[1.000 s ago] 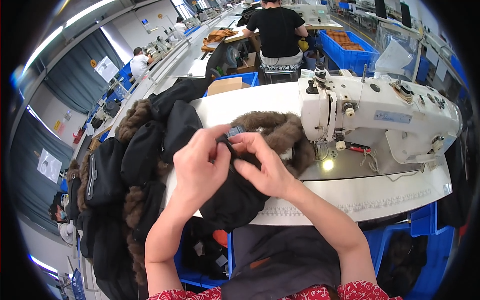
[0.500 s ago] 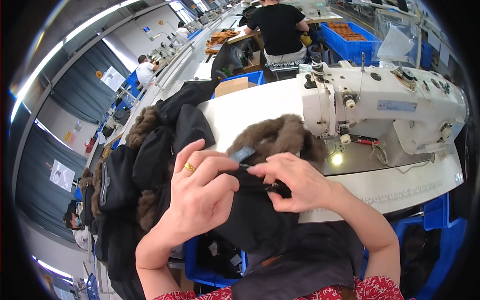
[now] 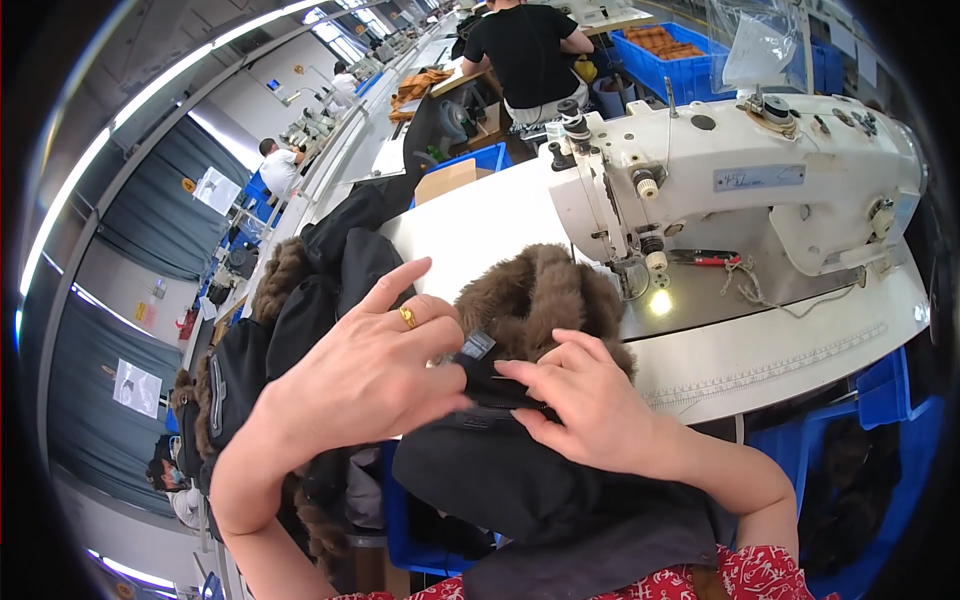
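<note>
A black garment (image 3: pixel 500 470) with brown fur trim (image 3: pixel 550 290) lies across my lap and the front edge of the sewing table. A dark zipper (image 3: pixel 500 408) runs along it, below a small grey label (image 3: pixel 477 345). My right hand (image 3: pixel 590 405) pinches the garment's edge beside the zipper between thumb and fingers. Just left of the label, my left hand (image 3: pixel 365 360), with a gold ring, hovers over the cloth. Its little finger is stretched out and the others are bent; its thumb is slightly smeared. Nothing shows between its fingers.
A white sewing machine (image 3: pixel 700 180) stands at the right with its lamp lit; red-handled snips (image 3: pixel 705 258) lie beneath its arm. More black fur-trimmed garments (image 3: pixel 300 320) are piled at the left. Blue bins (image 3: pixel 880 450) stand below the table. A person in black (image 3: pixel 525 55) sits ahead.
My left hand has moved left and down, away from the zipper and my right hand. My right hand stays at the garment's edge. The view has shifted slightly.
</note>
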A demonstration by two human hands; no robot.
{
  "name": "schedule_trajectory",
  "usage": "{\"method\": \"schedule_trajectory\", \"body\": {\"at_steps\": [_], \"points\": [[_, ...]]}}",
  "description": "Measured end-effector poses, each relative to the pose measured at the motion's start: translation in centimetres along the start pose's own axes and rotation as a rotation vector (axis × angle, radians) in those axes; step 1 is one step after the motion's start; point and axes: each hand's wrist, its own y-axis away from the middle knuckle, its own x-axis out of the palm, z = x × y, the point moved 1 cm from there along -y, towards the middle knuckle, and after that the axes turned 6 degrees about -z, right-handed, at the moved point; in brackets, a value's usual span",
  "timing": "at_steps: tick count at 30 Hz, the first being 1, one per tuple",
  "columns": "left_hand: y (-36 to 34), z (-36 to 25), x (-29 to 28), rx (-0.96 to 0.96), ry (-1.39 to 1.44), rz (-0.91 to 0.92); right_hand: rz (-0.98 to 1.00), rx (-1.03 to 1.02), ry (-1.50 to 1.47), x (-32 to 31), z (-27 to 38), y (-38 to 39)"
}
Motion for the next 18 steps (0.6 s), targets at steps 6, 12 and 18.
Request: {"method": "schedule_trajectory", "body": {"at_steps": [6,12,18], "points": [[-0.8,-3.4,-1.1,0.21,0.079,-0.064,-0.007,-0.112,0.098,-2.2,-0.4,0.5],[-1.0,-3.6,-0.7,0.142,-0.047,-0.121,0.016,0.146,-0.141,-3.3,-0.5,1.7],[-2.1,-2.5,-0.4,0.135,0.137,-0.052,-0.086,0.163,-0.134,-2.5,0.2,2.6]]}}
